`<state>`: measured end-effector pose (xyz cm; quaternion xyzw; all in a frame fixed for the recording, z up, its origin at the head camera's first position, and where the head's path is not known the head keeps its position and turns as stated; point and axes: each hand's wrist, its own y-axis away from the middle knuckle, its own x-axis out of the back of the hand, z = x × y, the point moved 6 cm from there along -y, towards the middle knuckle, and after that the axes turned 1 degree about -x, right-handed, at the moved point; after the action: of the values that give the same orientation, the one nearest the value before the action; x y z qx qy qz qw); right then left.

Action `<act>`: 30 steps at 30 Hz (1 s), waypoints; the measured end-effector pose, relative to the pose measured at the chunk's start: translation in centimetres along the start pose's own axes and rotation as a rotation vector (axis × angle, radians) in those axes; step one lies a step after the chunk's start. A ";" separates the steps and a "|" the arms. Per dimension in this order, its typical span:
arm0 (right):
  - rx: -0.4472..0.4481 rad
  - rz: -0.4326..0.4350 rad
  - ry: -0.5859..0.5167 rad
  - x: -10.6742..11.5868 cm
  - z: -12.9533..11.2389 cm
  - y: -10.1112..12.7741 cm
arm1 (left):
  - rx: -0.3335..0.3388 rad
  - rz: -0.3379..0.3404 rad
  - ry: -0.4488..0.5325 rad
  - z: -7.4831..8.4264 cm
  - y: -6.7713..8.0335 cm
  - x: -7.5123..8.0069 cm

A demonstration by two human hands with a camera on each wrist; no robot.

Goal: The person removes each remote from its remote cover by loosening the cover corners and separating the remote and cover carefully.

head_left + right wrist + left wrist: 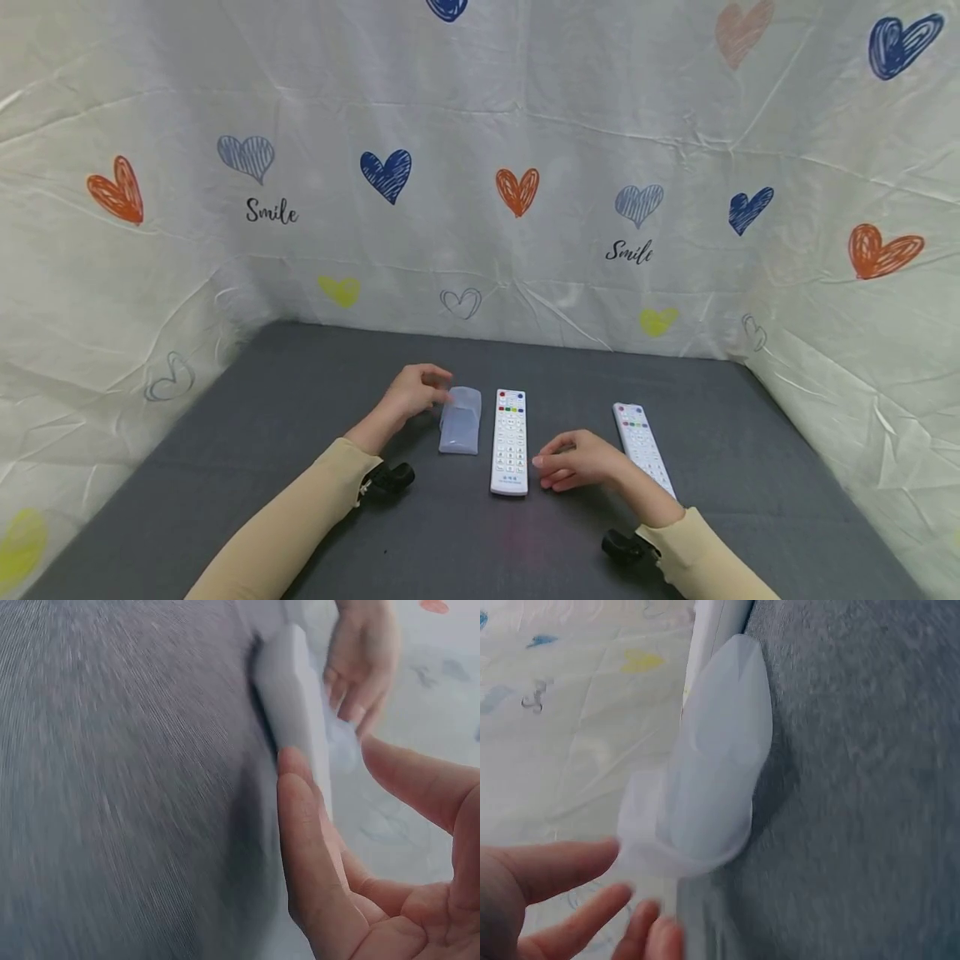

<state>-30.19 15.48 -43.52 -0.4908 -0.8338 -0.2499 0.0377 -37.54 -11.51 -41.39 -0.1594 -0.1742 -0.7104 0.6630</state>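
A translucent plastic remote cover (459,429) lies on the dark tabletop in the head view, its opening facing away. My left hand (417,390) is over its upper left corner. In the left wrist view, fingers (577,862) are spread loosely, one tip right at the rim of the cover (720,750). Just right of the cover lies a white remote control (510,442) with its buttons up. Relaxed fingers of my right hand (573,460) are beside its lower right edge. The right wrist view shows that hand (360,900) with thumb and fingers apart, near the remote's side (289,690).
A second white remote control (641,442) lies slanted at the right, its lower end partly behind my right forearm. Dark cloth covers the table (300,500). A white curtain with printed hearts (450,242) encloses the back and sides.
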 end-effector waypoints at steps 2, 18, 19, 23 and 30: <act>0.005 0.028 -0.006 1.0 0.0 0.5 | -0.048 0.062 -0.033 0.8 0.2 0.0; 0.044 0.214 -0.093 9.9 1.5 4.9 | -0.237 0.042 0.019 7.7 1.5 -6.4; 0.038 0.225 -0.096 10.3 1.8 5.1 | -0.240 0.025 0.018 8.0 1.6 -7.0; 0.021 0.258 -0.103 11.5 2.7 5.6 | -0.252 -0.035 0.007 9.0 1.8 -9.3; -0.014 0.308 -0.096 13.0 3.8 6.4 | -0.272 -0.120 -0.016 10.0 2.4 -13.6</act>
<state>-30.84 30.12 -40.45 -0.6246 -0.7477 -0.2232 0.0326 -34.27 5.05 -38.63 -0.2428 -0.0911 -0.7645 0.5902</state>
